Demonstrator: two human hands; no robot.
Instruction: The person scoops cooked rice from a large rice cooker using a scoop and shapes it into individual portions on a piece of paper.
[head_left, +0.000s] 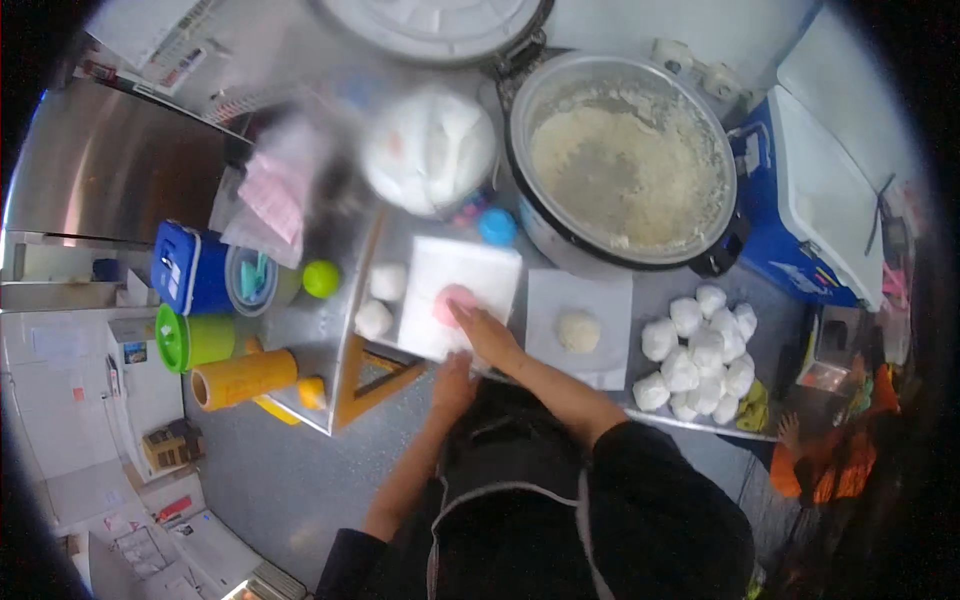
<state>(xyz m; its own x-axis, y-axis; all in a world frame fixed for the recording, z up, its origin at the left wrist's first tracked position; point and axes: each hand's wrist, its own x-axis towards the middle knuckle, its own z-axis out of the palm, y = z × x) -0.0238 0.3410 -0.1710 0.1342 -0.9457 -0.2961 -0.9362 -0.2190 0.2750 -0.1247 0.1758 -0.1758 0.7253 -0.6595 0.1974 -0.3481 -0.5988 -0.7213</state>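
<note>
My right hand (486, 336) reaches over a stack of white paper sheets (429, 270), its fingertips on a round pink patch (444, 307). Whether that patch is printed or a separate piece is unclear. Close to the sheets' near edge is my left hand (454, 381), its fingers partly hidden. On a separate sheet (551, 300) to the right sits a pale ball of what looks like rice (579, 332). Two white balls (388, 282) lie left of the stack.
Behind the sheets stands a large cooker pot (525, 187) with pale rice-like food inside. White wrapped balls (706, 349) are piled at right, by a blue cooler box (765, 195). A white bag (427, 150) and a blue-capped container (496, 226) stand behind. A person's hand (789, 430) shows far right.
</note>
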